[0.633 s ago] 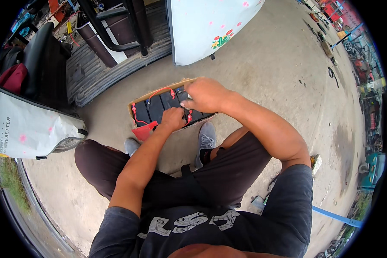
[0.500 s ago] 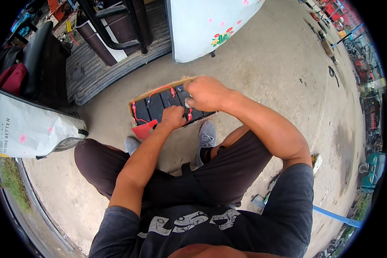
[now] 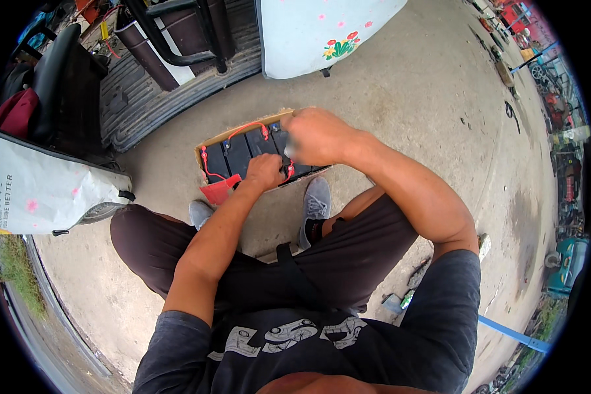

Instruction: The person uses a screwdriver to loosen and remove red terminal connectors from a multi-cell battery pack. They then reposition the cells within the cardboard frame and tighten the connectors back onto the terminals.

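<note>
Several black batteries (image 3: 241, 155) stand side by side in an open cardboard box (image 3: 198, 157) on the ground before my feet. Red wires (image 3: 246, 124) with red terminal covers link them, and a red flap or piece (image 3: 220, 190) hangs at the near left corner. My left hand (image 3: 265, 172) rests over the near side of the batteries. Its fingers are curled in beside a red terminal cover, and what they pinch is hidden. Over the box's right end my right hand (image 3: 318, 136) is closed round a small greyish thing, blurred and mostly covered by the fingers.
Beyond the box stands a vehicle with a ribbed floor (image 3: 177, 98), black tube frame (image 3: 177, 59) and open white flowered panel (image 3: 328, 39). A second white panel (image 3: 46, 187) is at left. My shoes (image 3: 316, 200) flank the near side. Scrap and parts line the far right.
My right hand has shifted slightly and turned at the wrist over the box's right end. The left hand stays at nearly the same spot on the batteries.
</note>
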`<action>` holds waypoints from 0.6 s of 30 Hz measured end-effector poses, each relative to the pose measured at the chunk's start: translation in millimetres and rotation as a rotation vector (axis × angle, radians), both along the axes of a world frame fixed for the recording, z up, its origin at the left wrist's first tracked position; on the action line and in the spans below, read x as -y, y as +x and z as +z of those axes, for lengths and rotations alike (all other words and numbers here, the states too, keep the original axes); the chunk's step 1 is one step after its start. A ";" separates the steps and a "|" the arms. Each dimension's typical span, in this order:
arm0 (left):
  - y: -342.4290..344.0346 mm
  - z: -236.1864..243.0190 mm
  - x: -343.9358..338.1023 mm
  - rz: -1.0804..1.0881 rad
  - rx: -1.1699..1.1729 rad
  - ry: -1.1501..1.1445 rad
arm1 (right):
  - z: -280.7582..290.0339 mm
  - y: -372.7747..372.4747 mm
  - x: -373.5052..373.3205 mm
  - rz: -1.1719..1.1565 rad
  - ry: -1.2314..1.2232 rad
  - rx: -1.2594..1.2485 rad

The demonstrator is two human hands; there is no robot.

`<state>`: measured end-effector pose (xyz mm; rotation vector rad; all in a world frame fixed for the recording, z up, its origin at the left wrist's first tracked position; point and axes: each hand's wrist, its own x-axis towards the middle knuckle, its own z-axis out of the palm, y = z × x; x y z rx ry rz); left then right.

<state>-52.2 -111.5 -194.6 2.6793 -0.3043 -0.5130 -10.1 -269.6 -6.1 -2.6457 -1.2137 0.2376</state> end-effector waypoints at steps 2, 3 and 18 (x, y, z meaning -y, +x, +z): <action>-0.4 1.2 -0.8 0.004 0.000 -0.004 | -0.8 1.5 0.5 0.015 -0.010 -0.014; -1.0 1.8 -1.4 0.001 -0.007 -0.002 | -0.7 2.2 0.5 0.022 -0.015 -0.021; -2.2 2.4 -2.2 -0.026 0.039 0.004 | -4.5 0.9 0.1 0.116 0.090 -0.093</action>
